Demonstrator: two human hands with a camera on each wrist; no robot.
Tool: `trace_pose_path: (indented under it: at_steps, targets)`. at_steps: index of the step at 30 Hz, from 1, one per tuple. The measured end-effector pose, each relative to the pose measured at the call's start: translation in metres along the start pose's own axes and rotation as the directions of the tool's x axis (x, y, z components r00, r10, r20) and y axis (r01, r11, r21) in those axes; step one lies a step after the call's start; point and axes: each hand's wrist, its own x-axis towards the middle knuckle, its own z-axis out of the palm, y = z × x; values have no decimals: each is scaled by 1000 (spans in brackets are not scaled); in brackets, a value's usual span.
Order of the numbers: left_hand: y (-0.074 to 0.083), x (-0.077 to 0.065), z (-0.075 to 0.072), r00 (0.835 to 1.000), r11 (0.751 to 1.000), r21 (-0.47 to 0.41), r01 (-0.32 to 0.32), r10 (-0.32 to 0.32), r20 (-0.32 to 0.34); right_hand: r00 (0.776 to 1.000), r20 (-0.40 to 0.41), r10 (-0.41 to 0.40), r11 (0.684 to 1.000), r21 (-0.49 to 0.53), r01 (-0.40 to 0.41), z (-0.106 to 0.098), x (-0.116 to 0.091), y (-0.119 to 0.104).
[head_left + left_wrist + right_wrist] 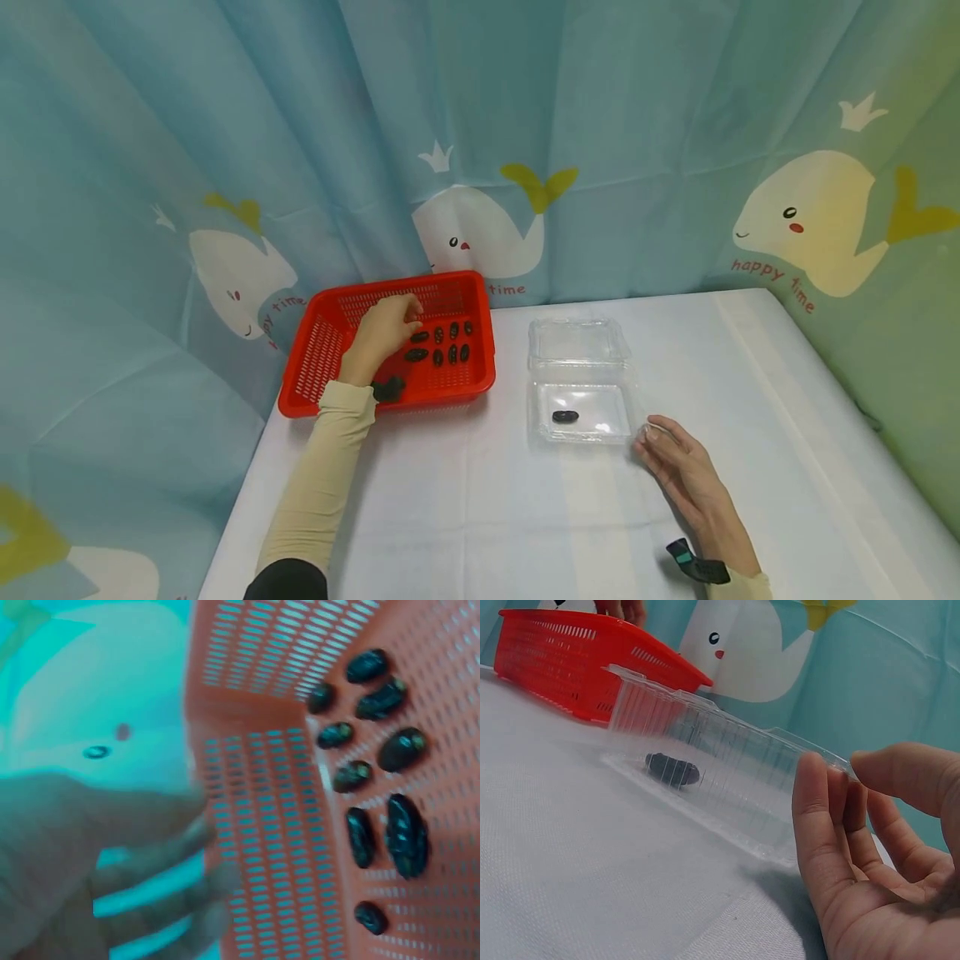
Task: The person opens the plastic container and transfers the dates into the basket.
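Observation:
Over the red plastic basket (386, 406) my left hand (384, 329) hangs above the dates, fingers loosely bent and blurred in the left wrist view, holding nothing visible. Several dark, wrinkled dates (406, 834) lie in loose rows on the basket floor, to the right of that hand. My right hand (688, 475) pinches the near right corner of a clear plastic clamshell box (626, 398), thumb on the rim and fingers against the outer wall. The box's lid (577, 342) is folded back, away from me. One dark date (673, 770) lies inside, toward the left of its base.
A white cloth covers the table (510, 508). Behind it hangs a blue curtain (630, 167) with whale prints, close to the basket's back edge. The basket stands left of the box, with a strip of tabletop between them.

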Motion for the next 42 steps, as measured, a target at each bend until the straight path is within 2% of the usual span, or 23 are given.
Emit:
trace_pose_path:
  at_steps: [5,12,18,23,28,33,38,42]
  targets:
    - [12,-15,5,994,991,-77,-105,104,-21,1000,-7,5,1000,-11,-5,0,0,1]
    - [30,-35,16,986,979,-131,-154,145,-80,1000,-7,3,1000,-4,-3,-1,0,1]
    - [49,-47,27,981,970,-161,-184,171,-94,1000,-9,15,1000,9,-15,-1,0,0]
    - [66,-54,39,964,953,-159,-258,245,-100,1000,-2,7,1000,20,-7,-2,-1,1]
    - [82,-56,51,932,927,-98,-362,357,-68,1000,23,-9,999,34,8,-3,-1,0]
    - [98,-52,65,880,878,-60,-475,474,-24,999,36,-24,999,31,23,-3,-1,0]
    - [114,-46,83,833,834,-113,-539,548,73,999,41,-19,998,53,16,-2,-2,0]
    - [126,-39,94,797,811,-117,-573,585,153,999,42,-17,998,58,14,-1,-2,0]
